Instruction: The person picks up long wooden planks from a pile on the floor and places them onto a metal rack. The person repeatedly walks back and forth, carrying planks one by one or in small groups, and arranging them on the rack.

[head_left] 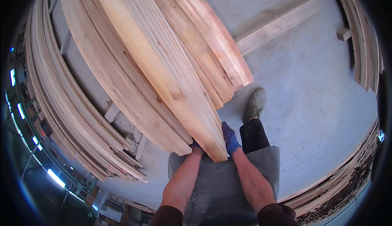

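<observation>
A bundle of long pale wooden boards (175,87) slopes from the far left down toward me, its near end above my grey apron (212,189). My right hand (230,139), in a blue-purple glove, grips the right side of the bundle near that end. On the opposite side my left hand (197,145), also gloved, is closed at the boards' lower edge. Its fingers are mostly hidden beneath the wood. More planks (118,77) lie close along the left of the bundle, and a stack of boards (208,34) lies along its right.
A tall pile of long boards (65,103) fills the left side. One square timber (277,26) lies on the grey concrete floor (310,95) ahead to the right. Further stacks (359,38) stand at the right edge, with more wood (335,193) at lower right. My shoe (256,103) is beside the bundle.
</observation>
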Tool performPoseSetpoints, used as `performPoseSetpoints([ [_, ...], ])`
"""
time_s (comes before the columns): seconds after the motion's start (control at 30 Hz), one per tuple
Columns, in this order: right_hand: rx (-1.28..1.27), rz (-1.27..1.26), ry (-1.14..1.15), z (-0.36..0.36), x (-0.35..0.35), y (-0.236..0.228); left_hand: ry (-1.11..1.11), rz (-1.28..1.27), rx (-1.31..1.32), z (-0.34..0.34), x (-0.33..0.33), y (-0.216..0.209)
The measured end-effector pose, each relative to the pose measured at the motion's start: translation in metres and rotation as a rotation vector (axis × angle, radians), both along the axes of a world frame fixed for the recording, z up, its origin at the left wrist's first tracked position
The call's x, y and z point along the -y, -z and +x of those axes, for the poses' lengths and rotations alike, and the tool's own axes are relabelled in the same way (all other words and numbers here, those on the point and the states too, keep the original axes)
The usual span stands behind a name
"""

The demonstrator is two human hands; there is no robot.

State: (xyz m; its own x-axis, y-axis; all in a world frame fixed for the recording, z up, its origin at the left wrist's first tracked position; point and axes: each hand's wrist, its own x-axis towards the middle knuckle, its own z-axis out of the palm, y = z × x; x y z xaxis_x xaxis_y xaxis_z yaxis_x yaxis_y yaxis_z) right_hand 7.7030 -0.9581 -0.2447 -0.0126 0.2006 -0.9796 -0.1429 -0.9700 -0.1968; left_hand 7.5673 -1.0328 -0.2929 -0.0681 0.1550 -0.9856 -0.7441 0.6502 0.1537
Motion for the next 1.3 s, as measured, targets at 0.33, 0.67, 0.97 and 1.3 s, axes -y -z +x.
performPoseSetpoints([
  [0.33, 0.101, -0.025, -0.297, 0.075, 0.019, -0.092, -0.164, 0.146, 0.266, 0.082, 0.046, -0.006],
  [0.67, -0.14, 0.031, 0.08, 0.124, 0.042, -0.246, -0.08, 0.301, 0.257, 0.154, 0.033, -0.146],
  [0.97, -0.468, 0.283, -0.588, 0.105, 0.075, -0.309, -0.03, 0.384, -0.004, 0.077, 0.056, -0.298],
  [1.3, -0.453, 0.494, -1.229, 0.12, -0.044, -0.585, -0.002, 0.326, -0.157, 0.117, 0.198, -0.376],
])
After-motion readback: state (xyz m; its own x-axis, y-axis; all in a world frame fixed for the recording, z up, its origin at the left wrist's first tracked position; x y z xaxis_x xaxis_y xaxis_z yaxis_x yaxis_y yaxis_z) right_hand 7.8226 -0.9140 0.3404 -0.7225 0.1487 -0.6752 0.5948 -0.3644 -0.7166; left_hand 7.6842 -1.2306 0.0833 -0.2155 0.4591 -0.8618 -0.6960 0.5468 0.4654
